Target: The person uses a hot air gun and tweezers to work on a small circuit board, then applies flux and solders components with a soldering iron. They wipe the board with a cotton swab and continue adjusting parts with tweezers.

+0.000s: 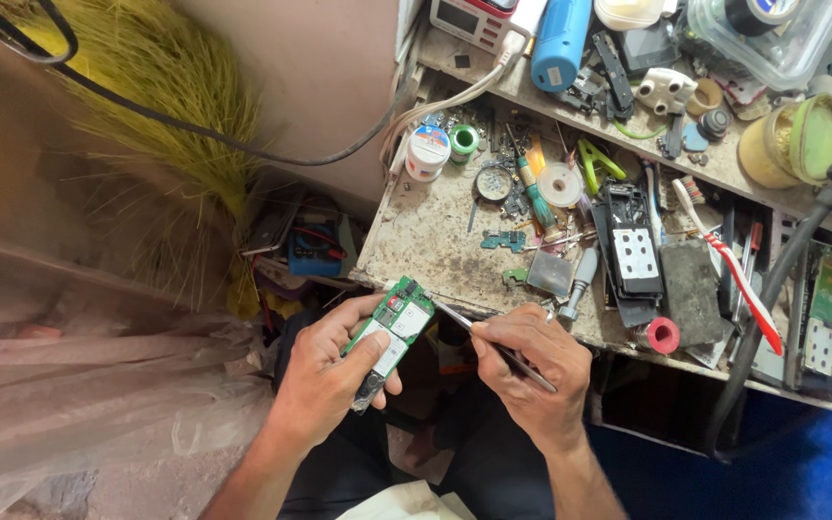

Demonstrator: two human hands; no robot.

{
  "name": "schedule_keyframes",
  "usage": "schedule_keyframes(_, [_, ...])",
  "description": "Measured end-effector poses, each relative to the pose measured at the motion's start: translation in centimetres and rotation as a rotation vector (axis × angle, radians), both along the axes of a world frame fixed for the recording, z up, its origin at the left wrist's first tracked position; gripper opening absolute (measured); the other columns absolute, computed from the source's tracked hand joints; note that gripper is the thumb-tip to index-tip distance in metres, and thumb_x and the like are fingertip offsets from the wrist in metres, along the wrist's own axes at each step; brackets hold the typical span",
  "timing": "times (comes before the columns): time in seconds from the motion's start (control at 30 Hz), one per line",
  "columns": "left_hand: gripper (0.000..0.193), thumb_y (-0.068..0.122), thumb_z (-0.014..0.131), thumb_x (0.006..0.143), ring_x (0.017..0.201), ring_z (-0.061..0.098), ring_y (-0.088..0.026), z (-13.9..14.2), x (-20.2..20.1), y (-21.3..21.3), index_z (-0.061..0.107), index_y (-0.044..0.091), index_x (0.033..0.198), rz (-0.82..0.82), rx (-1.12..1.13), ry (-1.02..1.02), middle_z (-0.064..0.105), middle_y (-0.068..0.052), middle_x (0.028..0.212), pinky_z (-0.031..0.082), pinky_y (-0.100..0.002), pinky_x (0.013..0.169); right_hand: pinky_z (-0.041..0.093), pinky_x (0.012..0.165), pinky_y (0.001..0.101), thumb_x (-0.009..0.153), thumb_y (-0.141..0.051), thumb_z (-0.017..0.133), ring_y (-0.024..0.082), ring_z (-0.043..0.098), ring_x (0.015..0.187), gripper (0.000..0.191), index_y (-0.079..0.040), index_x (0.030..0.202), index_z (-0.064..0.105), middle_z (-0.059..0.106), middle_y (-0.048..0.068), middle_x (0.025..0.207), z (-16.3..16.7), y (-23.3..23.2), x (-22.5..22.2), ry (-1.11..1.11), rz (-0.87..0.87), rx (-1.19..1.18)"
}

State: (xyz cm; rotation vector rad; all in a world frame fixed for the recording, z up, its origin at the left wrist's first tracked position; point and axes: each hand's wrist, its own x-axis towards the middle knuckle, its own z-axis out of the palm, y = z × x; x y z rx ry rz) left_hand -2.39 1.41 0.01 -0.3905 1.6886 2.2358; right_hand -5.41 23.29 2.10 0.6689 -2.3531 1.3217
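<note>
While the head camera looks down past the front edge of a cluttered work surface (426,236), the person's left hand (325,376) holds a small green circuit board (392,332), its grip clamped on the board with the thumb across its face and the fingers behind. The board sits in front of the surface's edge, above the lap, tilted up to the right. The right hand (532,366) has its grip clamped on thin metal tweezers (493,345), whose tip touches the board's upper right edge. On the surface lie a green-handled screwdriver (534,197), a red and white toothbrush (729,265), a black phone frame (633,255), a red tape roll (662,335), a white jar (428,152) and a blue cylinder (560,40). A straw broom (161,91) leans at the left.
</note>
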Motion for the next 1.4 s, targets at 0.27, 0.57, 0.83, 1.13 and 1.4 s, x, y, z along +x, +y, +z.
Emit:
schedule_keyframes(0.27, [0.042, 0.012, 0.058, 0.094, 0.053, 0.066, -0.009, -0.2, 0.0, -0.1, 0.061, -0.002, 0.134, 0.003, 0.016, 0.008, 0.072, -0.006, 0.075, 0.053, -0.023, 0.044, 0.054, 0.078, 0.0265, 0.089, 0.004, 0.075, 0.013, 0.068, 0.081, 0.014, -0.001, 0.102, 0.071, 0.073, 0.006, 0.088, -1.7, 0.6, 0.4, -0.022, -0.021, -0.149])
schedule_keyframes(0.57, [0.042, 0.015, 0.061, 0.095, 0.055, 0.066, -0.008, 1.4, 1.2, 0.0, 0.063, 0.001, 0.135, -0.1, -0.076, 0.158, 0.073, -0.007, 0.072, 0.055, -0.023, 0.049, 0.056, 0.081, 0.022, 0.093, -0.001, 0.074, 0.01, 0.069, 0.092, 0.024, 0.003, 0.117, 0.072, 0.074, 0.007, 0.104, -1.7, 0.3, 0.0, -0.421, 0.114, -0.349])
schedule_keyframes(0.83, [0.041, 0.01, 0.062, 0.093, 0.061, 0.072, -0.009, 2.4, 2.7, 0.1, 0.063, 0.002, 0.133, -0.085, -0.184, 0.252, 0.076, -0.007, 0.085, 0.058, -0.025, 0.05, 0.056, 0.075, 0.0211, 0.094, 0.003, 0.072, 0.007, 0.069, 0.085, 0.021, 0.002, 0.115, 0.074, 0.075, 0.003, 0.095, -1.1, -0.9, 0.8, -0.561, 0.099, -0.441])
schedule_keyframes(1.13, [0.042, 0.009, 0.059, 0.094, 0.065, 0.073, -0.013, 2.2, 3.6, -0.5, 0.06, -0.001, 0.135, 0.11, -0.188, 0.277, 0.078, -0.013, 0.087, 0.06, -0.027, 0.055, 0.057, 0.075, 0.0324, 0.099, -0.014, 0.067, 0.022, 0.074, 0.085, 0.018, -0.003, 0.114, 0.07, 0.076, 0.012, 0.096, 1.5, -2.1, -5.5, 0.168, -0.092, 0.171])
schedule_keyframes(1.4, [0.027, 0.007, 0.066, 0.094, 0.078, 0.075, -0.015, 3.8, 1.6, 0.0, 0.068, 0.004, 0.121, 0.068, -0.38, 0.561, 0.08, -0.007, 0.091, 0.061, -0.029, 0.069, 0.056, 0.074, 0.0411, 0.087, -0.031, 0.074, 0.027, 0.073, 0.082, 0.023, -0.008, 0.085, 0.076, 0.075, 0.013, 0.081, 1.8, -3.6, -11.7, -0.081, -0.22, 0.818])
